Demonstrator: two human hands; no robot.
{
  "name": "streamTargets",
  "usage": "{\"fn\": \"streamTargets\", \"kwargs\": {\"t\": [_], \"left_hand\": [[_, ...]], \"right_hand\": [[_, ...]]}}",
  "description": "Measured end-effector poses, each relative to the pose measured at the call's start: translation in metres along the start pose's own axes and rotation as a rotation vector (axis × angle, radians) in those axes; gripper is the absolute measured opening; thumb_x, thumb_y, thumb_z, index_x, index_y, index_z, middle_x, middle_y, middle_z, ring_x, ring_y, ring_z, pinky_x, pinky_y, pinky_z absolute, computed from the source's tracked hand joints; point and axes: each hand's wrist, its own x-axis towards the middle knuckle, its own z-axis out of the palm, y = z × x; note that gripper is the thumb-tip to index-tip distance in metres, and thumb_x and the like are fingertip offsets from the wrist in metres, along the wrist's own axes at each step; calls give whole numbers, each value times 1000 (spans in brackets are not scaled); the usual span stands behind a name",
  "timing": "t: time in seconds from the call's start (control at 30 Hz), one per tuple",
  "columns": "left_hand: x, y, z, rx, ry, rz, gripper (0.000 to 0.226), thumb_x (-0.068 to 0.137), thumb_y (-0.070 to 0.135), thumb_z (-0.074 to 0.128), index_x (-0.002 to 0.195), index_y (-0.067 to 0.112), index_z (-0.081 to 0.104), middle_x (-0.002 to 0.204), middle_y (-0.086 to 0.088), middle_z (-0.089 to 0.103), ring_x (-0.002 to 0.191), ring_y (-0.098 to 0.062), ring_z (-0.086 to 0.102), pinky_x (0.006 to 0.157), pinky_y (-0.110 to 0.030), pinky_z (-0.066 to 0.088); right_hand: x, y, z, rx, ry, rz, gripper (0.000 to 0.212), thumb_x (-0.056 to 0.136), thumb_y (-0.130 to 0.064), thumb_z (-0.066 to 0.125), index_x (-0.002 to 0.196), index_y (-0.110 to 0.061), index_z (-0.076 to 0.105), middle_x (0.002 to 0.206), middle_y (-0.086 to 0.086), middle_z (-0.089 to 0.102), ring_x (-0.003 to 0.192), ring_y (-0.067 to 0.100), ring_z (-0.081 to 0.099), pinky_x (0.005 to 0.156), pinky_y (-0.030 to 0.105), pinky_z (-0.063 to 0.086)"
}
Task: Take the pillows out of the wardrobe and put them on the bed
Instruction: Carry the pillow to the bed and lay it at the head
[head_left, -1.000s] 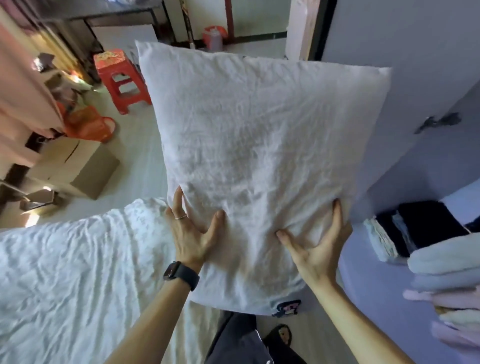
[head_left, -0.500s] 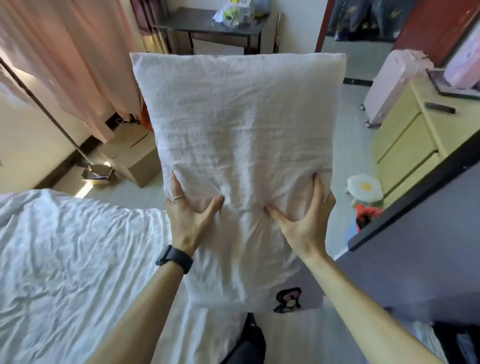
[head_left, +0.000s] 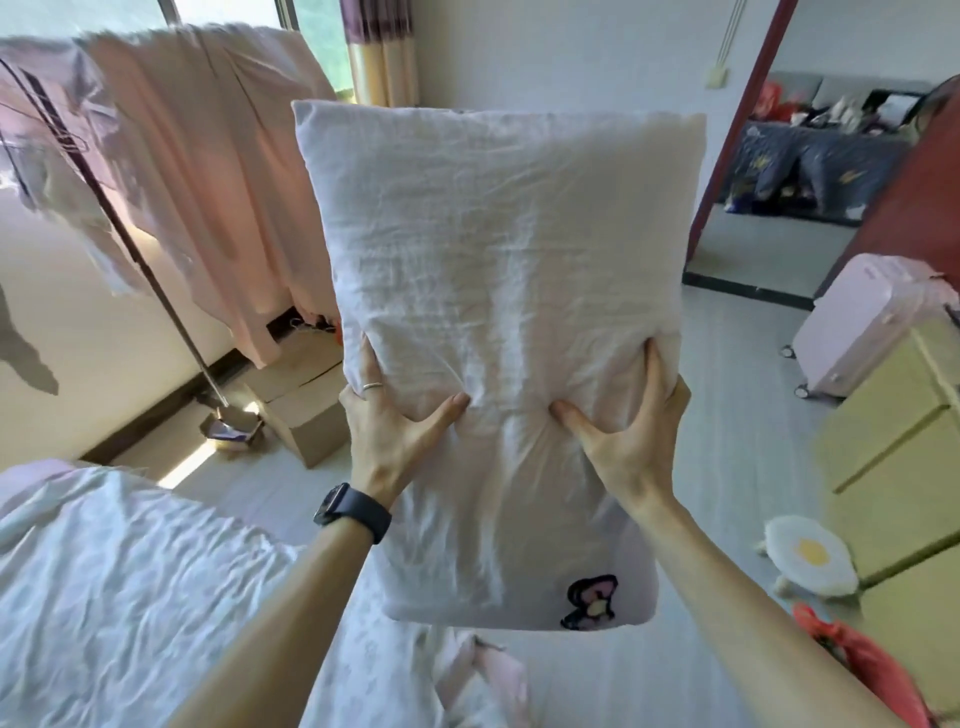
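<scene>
A large white crinkled pillow (head_left: 498, 270) with a small black-and-pink patch near its lower right corner hangs upright in front of me. My left hand (head_left: 387, 421), with a ring and a dark watch on the wrist, grips its left side. My right hand (head_left: 631, 431) grips its right side, thumb pressed into the fabric. The bed (head_left: 114, 613), covered in a rumpled white sheet, lies at the lower left, below and left of the pillow. The wardrobe is out of view.
A clothes rack (head_left: 171, 322) with pink laundry stands at the left. Cardboard boxes (head_left: 306, 415) sit on the floor behind the pillow. A pink suitcase (head_left: 867, 322) and a yellow-green drawer unit (head_left: 904, 457) stand at the right, with an egg-shaped stool (head_left: 810, 561) below them.
My view has swung left, away from the wardrobe and towards the window side of the room. Both hands kept their hold on the pillow and carried it along.
</scene>
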Motion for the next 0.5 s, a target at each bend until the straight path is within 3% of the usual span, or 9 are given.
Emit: {"fn": "streamTargets", "kwargs": {"t": [0.1,0.2,0.27,0.37,0.43,0.5], "left_hand": [[42,-3,3,14,82,8,126,55,64,85,156,41,13,142,-11,35,135,-23,33,113,-35,36],[83,-9,8,55,184,-8,123,60,57,90,157,37,16,143,-7,36,132,-19,37,107,-26,34],[111,-18,12,88,252,-26,122,62,54,90,157,37,15,140,1,34,127,-15,36,105,-24,31],[154,-41,21,123,346,-58,123,59,62,88,156,41,14,138,7,31,133,-22,38,110,-31,34],[180,-59,28,133,419,-119,123,56,69,85,153,48,13,144,1,37,137,-25,39,113,-42,40],[204,-71,33,139,490,-200,121,56,69,85,151,52,12,144,-5,38,137,-25,38,110,-44,42]], "right_hand": [[45,-1,29,25,-44,-36,122,61,-50,93,155,-42,15,153,0,22,139,1,20,114,34,29],[94,0,64,58,-112,-58,122,61,-50,93,155,-41,15,153,-2,22,125,-12,19,112,31,27],[129,6,91,78,-174,-55,122,62,-52,92,156,-41,14,153,-6,20,123,-12,20,111,29,27],[184,21,139,106,-279,-54,123,60,-58,89,156,-42,13,152,-8,19,127,-1,23,113,31,28],[221,33,175,128,-358,-61,123,59,-60,89,156,-42,14,152,-5,20,131,3,26,115,34,29],[257,40,210,150,-439,-85,122,59,-61,90,155,-44,16,153,-4,21,139,10,29,118,38,31]]}}
